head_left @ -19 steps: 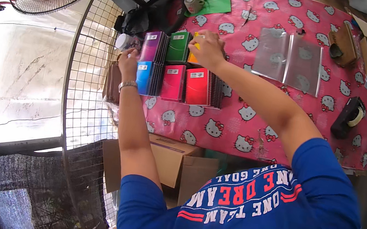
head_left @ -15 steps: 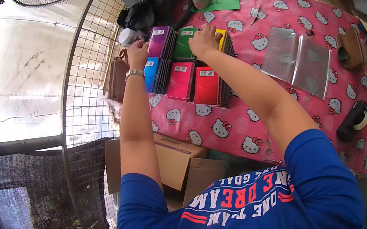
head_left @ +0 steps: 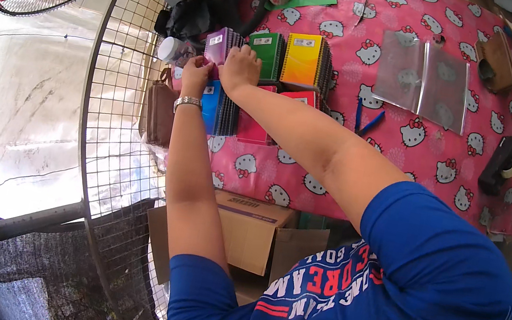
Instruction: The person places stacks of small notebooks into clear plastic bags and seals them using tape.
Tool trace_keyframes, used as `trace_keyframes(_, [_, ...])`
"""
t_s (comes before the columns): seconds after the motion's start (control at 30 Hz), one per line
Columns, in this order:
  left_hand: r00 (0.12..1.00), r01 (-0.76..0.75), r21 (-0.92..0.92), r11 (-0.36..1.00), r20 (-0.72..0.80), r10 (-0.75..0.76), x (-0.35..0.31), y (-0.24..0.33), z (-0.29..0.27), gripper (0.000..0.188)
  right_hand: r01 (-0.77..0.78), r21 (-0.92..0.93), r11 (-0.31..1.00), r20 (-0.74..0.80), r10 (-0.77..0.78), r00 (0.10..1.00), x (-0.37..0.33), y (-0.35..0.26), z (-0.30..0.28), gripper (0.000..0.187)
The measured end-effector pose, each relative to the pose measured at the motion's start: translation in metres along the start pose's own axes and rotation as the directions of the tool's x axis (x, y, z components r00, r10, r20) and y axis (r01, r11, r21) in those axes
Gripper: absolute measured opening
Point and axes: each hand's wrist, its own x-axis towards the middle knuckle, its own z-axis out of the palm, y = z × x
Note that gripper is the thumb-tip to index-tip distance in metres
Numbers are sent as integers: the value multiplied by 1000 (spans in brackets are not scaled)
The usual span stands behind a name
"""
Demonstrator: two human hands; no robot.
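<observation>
Spiral-bound notebooks stand in two rows of stacks. In the far row are purple notebooks (head_left: 220,42), green notebooks (head_left: 263,52) and yellow notebooks (head_left: 302,58). Nearer lie blue notebooks (head_left: 209,109), pink notebooks (head_left: 252,129) and red notebooks (head_left: 306,98), the last two partly covered by my right forearm. My left hand (head_left: 195,75) pinches the near left corner of the purple stack. Closed over that stack's near right side is my right hand (head_left: 240,69), its fingers curled. How many purple notebooks they grip is hidden.
A pink patterned cloth (head_left: 407,159) covers the table. Clear plastic bags (head_left: 446,84), a blue V-shaped tool (head_left: 367,119) and a black tape dispenser (head_left: 501,166) lie to the right. A white-lidded jar (head_left: 169,49) and brown pouch (head_left: 160,112) sit beside the wire grid (head_left: 128,69).
My right hand has moved left from the green and yellow stacks to the purple one, uncovering the yellow notebooks. The left hand stays by the purple stack. The blue V-shaped tool now shows.
</observation>
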Motion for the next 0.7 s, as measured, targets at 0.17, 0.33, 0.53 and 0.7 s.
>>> trace_keyframes(0.17, [990,135,-493,859,90,-104,-8,30,-21,47,39,460,887,56,-73,996,26,-9,-23,30])
trace_keyframes(0.33, [989,55,-941,333,97,110,-89,95,-63,37,-29,782,622,458,-543,704,70,15,-75,40])
trace_keyframes(0.53, [974,125,-992,-36,129,-185,-241,80,-4,40,215,-468,857,227,-118,967,69,89,-64,51])
trace_keyframes(0.7, [898,249,-948,-197,302,-320,-311,65,53,34,196,-441,876,87,-176,981,80,98,-48,35])
